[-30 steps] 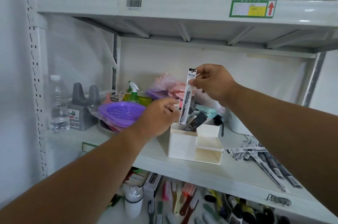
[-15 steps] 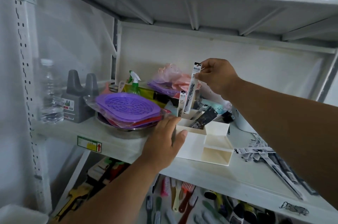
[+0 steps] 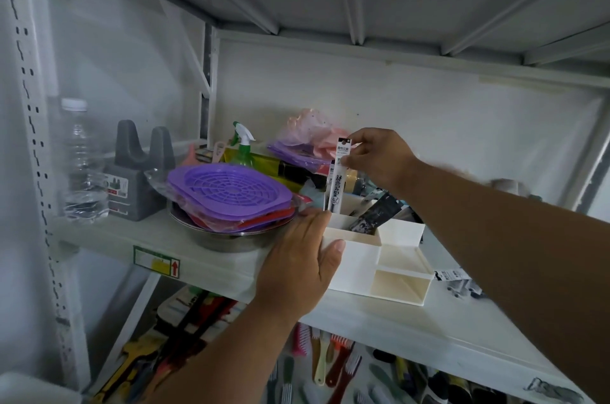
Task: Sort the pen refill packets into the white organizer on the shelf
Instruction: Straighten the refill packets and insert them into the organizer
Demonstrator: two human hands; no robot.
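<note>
The white organizer (image 3: 401,266) stands on the middle shelf (image 3: 379,314). My left hand (image 3: 302,261) grips its left front corner, thumb on the front wall. My right hand (image 3: 376,157) pinches the top of a long white pen refill packet (image 3: 339,179), which stands upright with its lower end inside the organizer's tall back-left compartment. A second packet stands just behind it. A dark packet (image 3: 373,213) leans in the same compartment. More refill packets (image 3: 457,281) lie flat on the shelf to the organizer's right, partly hidden by my right forearm.
Left of the organizer sits a metal bowl (image 3: 227,240) holding purple strainers (image 3: 231,190) in plastic. Behind are a green spray bottle (image 3: 243,147), a grey stand (image 3: 140,172) and a water bottle (image 3: 81,162). Brushes (image 3: 330,357) lie on the shelf below.
My left hand dropped from the packet to the organizer's left front corner. My right hand lowered the packet into the tall compartment. The camera tilted down and moved closer.
</note>
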